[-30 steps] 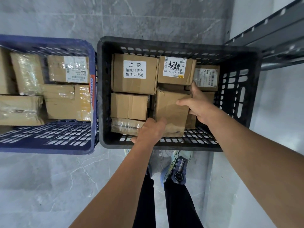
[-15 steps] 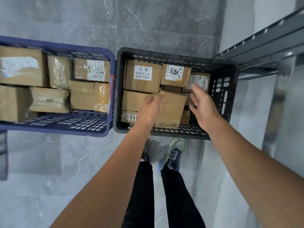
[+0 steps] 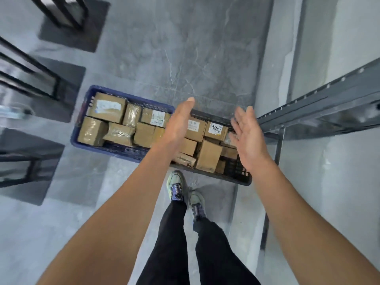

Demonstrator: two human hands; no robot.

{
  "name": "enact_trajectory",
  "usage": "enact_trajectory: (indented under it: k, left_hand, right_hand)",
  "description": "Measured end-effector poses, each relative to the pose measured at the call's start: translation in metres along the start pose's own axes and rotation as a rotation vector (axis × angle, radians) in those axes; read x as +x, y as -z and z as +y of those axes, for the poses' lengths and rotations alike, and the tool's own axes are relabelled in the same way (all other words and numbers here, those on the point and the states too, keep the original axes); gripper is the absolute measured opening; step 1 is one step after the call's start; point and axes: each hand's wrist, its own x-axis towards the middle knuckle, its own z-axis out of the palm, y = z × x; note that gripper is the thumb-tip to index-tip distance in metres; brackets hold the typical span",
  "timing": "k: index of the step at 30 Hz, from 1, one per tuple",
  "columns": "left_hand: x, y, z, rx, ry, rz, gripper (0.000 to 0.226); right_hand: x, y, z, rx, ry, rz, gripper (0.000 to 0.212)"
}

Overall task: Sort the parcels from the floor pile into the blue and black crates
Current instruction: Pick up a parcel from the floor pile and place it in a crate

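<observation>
The blue crate point(image 3: 86, 141) stands on the floor at centre left, filled with several brown cardboard parcels point(image 3: 107, 108). To its right the black crate point(image 3: 236, 177) also holds several cardboard parcels point(image 3: 208, 156), some with white labels. My left hand point(image 3: 178, 122) hovers high above the seam between the two crates, fingers straight and empty. Above the black crate's right side my right hand point(image 3: 247, 136) hangs with its fingers spread, holding nothing. The floor pile is out of view.
A grey metal shelf rail point(image 3: 320, 101) runs along the right, close to the black crate. Dark metal frames point(image 3: 37, 79) stand on the left. My feet point(image 3: 185, 192) are on the grey floor just in front of the crates.
Both hands have let go of the parcel in the black crate and lifted up and away. The view has pulled back, so the crates look smaller and farther.
</observation>
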Motion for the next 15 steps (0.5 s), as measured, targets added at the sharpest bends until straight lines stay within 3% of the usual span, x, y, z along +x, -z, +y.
enact_trajectory:
  k: [4, 10, 15]
  left_hand:
    - [-0.069, 0.023, 0.031, -0.096, -0.085, 0.080, 0.052]
    - [-0.173, 0.070, 0.044, -0.222, -0.199, 0.252, 0.066]
    - [-0.260, 0.115, 0.029, -0.360, -0.272, 0.419, 0.066]
  right_hand:
    - [-0.041, -0.029, -0.048, -0.043, 0.075, -0.128, 0.071]
    - [-0.108, -0.081, -0.098, -0.136, 0.175, -0.354, 0.070]
    - [-0.175, -0.137, -0.110, -0.267, 0.239, -0.581, 0.086]
